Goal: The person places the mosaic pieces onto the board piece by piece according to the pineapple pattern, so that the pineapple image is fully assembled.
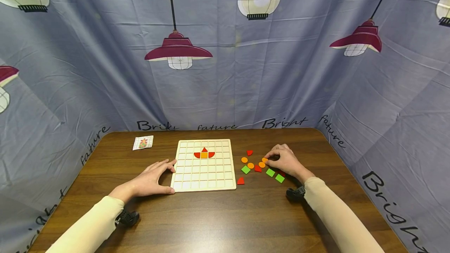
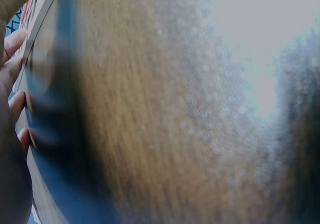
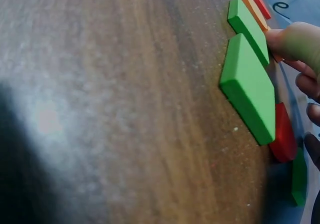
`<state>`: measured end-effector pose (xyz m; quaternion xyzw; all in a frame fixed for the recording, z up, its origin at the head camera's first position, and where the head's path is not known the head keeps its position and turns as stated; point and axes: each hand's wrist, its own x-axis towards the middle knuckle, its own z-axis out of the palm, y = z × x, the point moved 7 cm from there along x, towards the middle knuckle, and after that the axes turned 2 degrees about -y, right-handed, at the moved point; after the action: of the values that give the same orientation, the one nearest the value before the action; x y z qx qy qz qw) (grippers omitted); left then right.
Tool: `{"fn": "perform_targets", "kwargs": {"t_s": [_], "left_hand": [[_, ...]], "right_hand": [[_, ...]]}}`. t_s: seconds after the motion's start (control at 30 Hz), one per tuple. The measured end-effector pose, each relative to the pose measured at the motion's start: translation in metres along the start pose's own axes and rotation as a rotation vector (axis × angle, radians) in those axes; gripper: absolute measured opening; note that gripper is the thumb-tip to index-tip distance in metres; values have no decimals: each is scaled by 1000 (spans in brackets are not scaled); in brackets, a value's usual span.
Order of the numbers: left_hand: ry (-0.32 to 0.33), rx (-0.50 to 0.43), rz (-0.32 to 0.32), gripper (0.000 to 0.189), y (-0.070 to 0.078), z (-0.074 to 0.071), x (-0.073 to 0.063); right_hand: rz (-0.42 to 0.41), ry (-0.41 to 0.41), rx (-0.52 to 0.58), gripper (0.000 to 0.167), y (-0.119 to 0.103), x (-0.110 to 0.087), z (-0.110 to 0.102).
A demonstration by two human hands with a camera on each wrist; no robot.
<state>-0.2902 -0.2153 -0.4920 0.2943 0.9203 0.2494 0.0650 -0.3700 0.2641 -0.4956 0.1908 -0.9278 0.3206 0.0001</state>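
A pale gridded board (image 1: 218, 177) lies on the table. On it are an orange square (image 1: 204, 155), a red triangle (image 1: 204, 150) above, and a red quarter-round piece (image 1: 211, 154) on either side. My left hand (image 1: 151, 179) rests along the board's left edge, thumb at the near corner and fingers spread. To the right, my right hand (image 1: 286, 161) pinches an orange disc (image 1: 265, 160) between thumb and forefinger, among the loose pieces. In the right wrist view, green pieces (image 3: 250, 89) and a red piece (image 3: 283, 134) lie near its fingers.
Several loose pieces lie right of the board, including orange discs (image 1: 244, 160), red quarter-round pieces (image 1: 240, 181) and green squares (image 1: 245, 170). A small picture card (image 1: 143, 142) is at the table's back left. A blue-grey printed curtain (image 1: 218, 100) hangs around the wooden table (image 1: 218, 221).
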Motion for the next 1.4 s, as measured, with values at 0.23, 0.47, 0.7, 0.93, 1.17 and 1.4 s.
{"fn": "perform_targets", "kwargs": {"t_s": [0.23,0.47,0.7,0.93,1.17,1.4], "left_hand": [[-9,-1,-9,60,-1,1,0],[-14,-6,-14,59,-1,0,0],[-14,-2,-16,60,-2,0,0],[-15,-9,-22,60,-2,2,1],[-16,-17,-21,60,-4,3,1],[-14,-24,-25,60,-3,1,0]], "right_hand": [[6,16,6,13,2,0,1],[0,46,34,13,-10,9,-1],[-53,13,28,13,-54,31,16],[-142,-39,59,13,-102,53,46],[-190,-62,36,13,-135,67,78],[-204,-75,3,15,-155,76,107]]}}
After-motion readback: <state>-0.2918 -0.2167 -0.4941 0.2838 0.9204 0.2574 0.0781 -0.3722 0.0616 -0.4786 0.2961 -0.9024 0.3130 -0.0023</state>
